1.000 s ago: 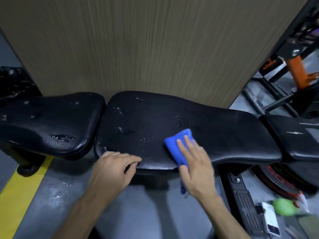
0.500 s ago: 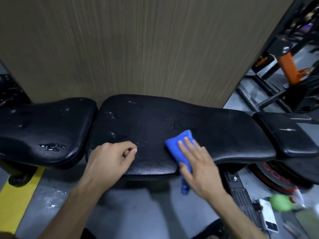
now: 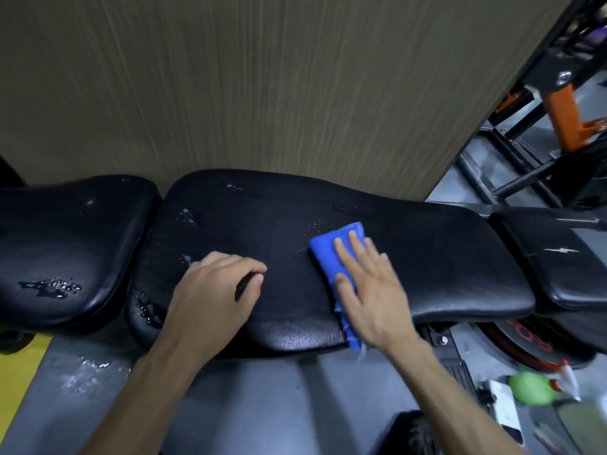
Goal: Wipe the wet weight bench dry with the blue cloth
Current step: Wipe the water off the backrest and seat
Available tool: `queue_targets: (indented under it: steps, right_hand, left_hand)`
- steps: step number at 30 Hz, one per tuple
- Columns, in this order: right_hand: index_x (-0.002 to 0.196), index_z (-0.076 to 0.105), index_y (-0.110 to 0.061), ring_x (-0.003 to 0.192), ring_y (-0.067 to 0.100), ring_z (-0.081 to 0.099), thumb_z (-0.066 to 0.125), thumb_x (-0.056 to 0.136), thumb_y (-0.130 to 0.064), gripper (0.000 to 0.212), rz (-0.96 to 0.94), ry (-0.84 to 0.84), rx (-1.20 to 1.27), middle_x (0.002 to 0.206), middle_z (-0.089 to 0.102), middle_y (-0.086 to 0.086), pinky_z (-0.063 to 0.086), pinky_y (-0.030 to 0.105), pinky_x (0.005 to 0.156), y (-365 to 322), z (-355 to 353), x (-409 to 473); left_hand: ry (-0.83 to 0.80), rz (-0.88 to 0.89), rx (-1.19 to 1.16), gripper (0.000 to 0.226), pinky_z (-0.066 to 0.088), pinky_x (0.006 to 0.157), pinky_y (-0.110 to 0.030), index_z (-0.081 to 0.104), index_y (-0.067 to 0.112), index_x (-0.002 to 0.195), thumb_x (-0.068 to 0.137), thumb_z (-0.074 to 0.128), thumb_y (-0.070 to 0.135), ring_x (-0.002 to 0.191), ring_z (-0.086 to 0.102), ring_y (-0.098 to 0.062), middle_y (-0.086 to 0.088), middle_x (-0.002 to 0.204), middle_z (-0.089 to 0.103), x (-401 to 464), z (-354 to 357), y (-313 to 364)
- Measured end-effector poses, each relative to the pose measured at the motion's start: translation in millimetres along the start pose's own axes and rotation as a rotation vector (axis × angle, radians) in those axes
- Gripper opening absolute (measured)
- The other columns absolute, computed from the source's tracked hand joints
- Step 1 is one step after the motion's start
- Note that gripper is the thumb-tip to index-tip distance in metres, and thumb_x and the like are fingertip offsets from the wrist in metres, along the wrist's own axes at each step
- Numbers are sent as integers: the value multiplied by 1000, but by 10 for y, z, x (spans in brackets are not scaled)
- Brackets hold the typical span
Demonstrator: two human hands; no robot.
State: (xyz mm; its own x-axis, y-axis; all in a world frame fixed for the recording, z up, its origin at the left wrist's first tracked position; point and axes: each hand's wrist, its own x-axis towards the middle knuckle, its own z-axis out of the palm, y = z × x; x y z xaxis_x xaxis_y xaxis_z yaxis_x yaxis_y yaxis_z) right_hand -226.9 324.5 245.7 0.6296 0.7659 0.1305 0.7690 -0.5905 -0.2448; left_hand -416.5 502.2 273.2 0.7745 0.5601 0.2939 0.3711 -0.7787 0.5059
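Observation:
The black padded weight bench [image 3: 427, 257] stretches across the view, its long middle pad flanked by a seat pad [image 3: 72, 244] on the left. Water drops and small puddles sit on the seat pad and on the left part of the middle pad. My right hand [image 3: 368, 287] lies flat, fingers spread, pressing the folded blue cloth [image 3: 331, 254] onto the middle pad; the cloth's lower end hangs over the front edge. My left hand [image 3: 213, 290] rests loosely curled on the pad to the left of the cloth, holding nothing.
A wood-grain wall [image 3: 262, 87] rises right behind the bench. Black and orange gym frames [image 3: 565, 103] stand at the right. On the grey floor at lower right lie a green bottle [image 3: 532, 392] and a phone [image 3: 502, 412]. A yellow floor stripe [image 3: 19, 382] runs at lower left.
My right hand has slid the cloth up and slightly right across the pad. My left hand has moved from the pad's front edge up onto its top.

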Motion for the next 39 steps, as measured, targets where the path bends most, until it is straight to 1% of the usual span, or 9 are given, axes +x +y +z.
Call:
queue_targets:
  steps: [6,14,21,26,28,30,33,36,39]
  right_hand:
    - [160,15,-21,155,29,-2,11,98,-53,70,484,75,-33,169,5,7,3,50,124,407,-12,629]
    - [160,16,-23,155,23,-9,24,101,-48,65,-139,-94,-11,169,1,2,3,48,125,-444,242,718]
    - [160,12,-28,153,17,-17,29,99,-53,68,-199,-91,-10,169,-4,-2,-1,45,125,-408,245,640]
    - [159,18,-33,155,15,-4,36,98,-49,65,-399,-176,27,168,3,-7,0,38,125,-152,27,315]
    - [158,24,-33,155,19,6,30,96,-53,65,-269,-108,28,168,8,-7,8,42,125,352,-42,504]
    - [158,25,-27,154,27,10,21,92,-57,73,69,-29,-23,168,11,2,13,48,124,841,-119,725]
    - [160,16,-22,155,30,1,25,98,-45,66,385,-9,-77,169,4,8,6,48,124,954,-83,1103]
    - [160,15,-18,154,32,3,24,99,-39,65,302,4,-29,168,7,11,4,48,124,278,113,1502]
    - [160,17,-19,155,28,4,8,90,-45,75,-51,-51,-8,168,9,8,4,46,125,-474,310,1359]
  left_hand:
    - [-51,1,-16,19,50,90,-40,71,31,102,91,55,34,104,56,-8,24,98,66,160,146,-61]
    - [-46,-51,43,23,40,93,-35,73,28,102,91,53,31,110,57,-14,18,102,70,495,200,-65]
    - [45,-31,43,22,36,96,-31,72,29,103,92,52,29,113,54,-11,22,104,69,508,173,14]
    - [38,-4,69,22,33,95,-28,72,30,101,93,51,30,114,55,-13,24,103,69,325,123,32]
    - [21,-22,75,25,30,97,-27,71,32,105,95,49,33,119,51,-10,26,107,67,317,131,4]
    - [-13,-26,89,30,28,100,-27,70,34,111,97,44,38,125,45,-6,28,113,65,297,111,-13]
    - [2,-59,88,34,26,102,-26,69,34,115,98,40,40,128,40,-1,29,116,63,242,43,-54]
    - [22,-74,88,33,22,102,-22,69,34,116,99,41,37,129,40,-1,29,116,63,251,1,-106]
    - [41,-78,90,32,22,102,-21,70,33,115,98,42,35,129,43,-4,28,116,64,288,-24,-130]
